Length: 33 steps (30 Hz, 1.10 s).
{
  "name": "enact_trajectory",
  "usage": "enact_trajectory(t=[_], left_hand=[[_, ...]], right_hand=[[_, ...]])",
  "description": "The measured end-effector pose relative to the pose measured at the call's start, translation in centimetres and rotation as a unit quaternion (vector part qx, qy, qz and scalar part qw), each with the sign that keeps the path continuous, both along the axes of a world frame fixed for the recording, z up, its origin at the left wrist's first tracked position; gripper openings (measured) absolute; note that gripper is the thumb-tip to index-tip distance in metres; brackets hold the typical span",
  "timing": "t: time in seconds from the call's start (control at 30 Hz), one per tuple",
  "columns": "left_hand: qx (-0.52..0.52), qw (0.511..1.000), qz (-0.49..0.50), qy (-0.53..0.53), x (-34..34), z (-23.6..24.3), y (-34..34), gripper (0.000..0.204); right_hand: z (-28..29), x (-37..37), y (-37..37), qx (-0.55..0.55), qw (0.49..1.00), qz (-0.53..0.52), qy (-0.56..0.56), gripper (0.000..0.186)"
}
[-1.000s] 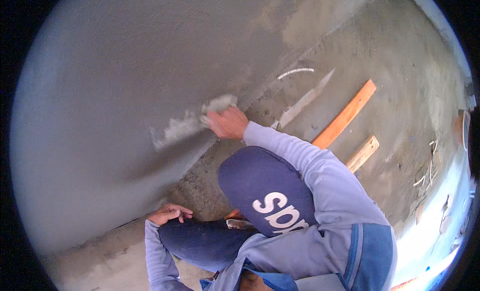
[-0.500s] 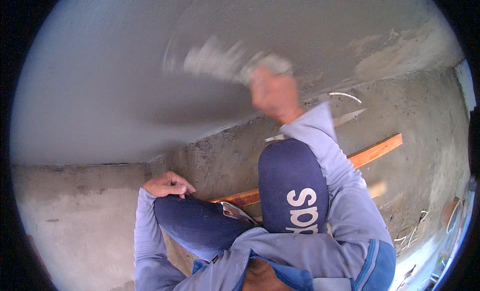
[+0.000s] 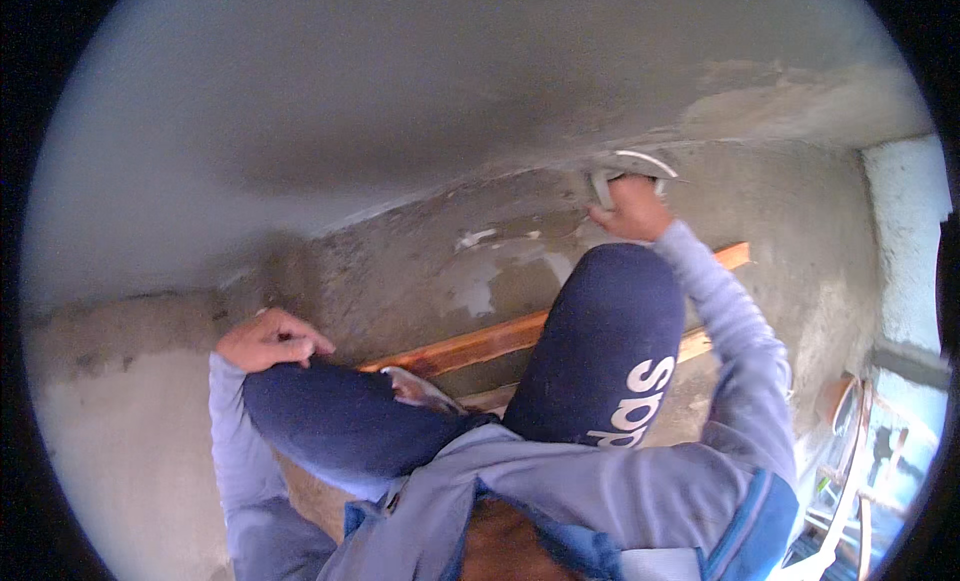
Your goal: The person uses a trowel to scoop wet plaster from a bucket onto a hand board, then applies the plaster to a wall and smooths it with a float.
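My right hand (image 3: 637,209) is closed around the handle of a plastering trowel (image 3: 603,188), just beyond my raised right knee. Most of the tool hides behind my fingers; its light handle bracket and part of a grey blade show. The trowel is low, by the foot of the smooth grey plastered wall (image 3: 400,91), next to a curved white strip (image 3: 648,162); I cannot tell whether they touch. My left hand (image 3: 268,339) rests on my left knee, empty, its fingers loosely bent and apart.
A long orange-brown wooden plank (image 3: 470,347) lies across the floor (image 3: 800,221) behind my knees. Wet pale patches (image 3: 490,286) mark the floor near the wall. At the right stand a round basin-like container (image 3: 841,399) and a light-blue wall (image 3: 908,236).
My right hand has brought the trowel down off the wall face and to the right, to the wall's foot. My left hand stays on the knee; the whole view has shifted slightly.
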<state>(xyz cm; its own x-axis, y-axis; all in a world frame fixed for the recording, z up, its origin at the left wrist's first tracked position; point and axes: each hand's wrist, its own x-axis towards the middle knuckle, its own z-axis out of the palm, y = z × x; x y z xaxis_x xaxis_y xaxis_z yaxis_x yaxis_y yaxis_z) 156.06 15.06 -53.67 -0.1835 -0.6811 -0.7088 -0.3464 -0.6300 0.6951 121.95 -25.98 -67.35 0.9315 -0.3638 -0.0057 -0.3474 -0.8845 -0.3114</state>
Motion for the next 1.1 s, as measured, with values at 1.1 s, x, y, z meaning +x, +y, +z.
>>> enact_trajectory(t=[1.1], left_hand=[[0.066,0.99,0.115,-0.036,0.4,3.2,2.7,0.046]], right_hand=[[-0.8,10.0,-0.8,-0.015,0.996,0.032,0.081,0.022]])
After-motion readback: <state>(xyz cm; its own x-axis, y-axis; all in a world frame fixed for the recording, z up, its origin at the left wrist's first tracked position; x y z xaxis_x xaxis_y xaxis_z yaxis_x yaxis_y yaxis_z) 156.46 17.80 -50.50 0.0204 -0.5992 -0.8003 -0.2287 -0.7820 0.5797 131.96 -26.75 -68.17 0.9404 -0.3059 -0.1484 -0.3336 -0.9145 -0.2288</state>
